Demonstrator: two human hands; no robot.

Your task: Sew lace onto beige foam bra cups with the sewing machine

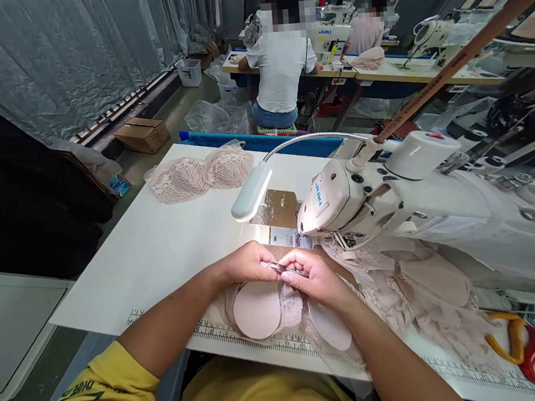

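Observation:
A beige lace bra (261, 308) with padded cups lies on the white sewing table (160, 244) right in front of me. My left hand (247, 263) and my right hand (312, 274) meet above it, both with fingers closed, pinching its centre. A small dark metal tool, possibly thread snips (291, 270), sits between the fingers of my right hand. The head of the white sewing machine (340, 198) is just behind my hands, lit by a gooseneck lamp (251, 192).
A finished lace bra (201, 174) lies at the table's far left. Several lace pieces (429, 281) are piled under the machine arm on the right. Red and yellow scissors (532, 347) lie at the right edge. Two people sit at machines further back; a cardboard box (142, 134) is on the floor.

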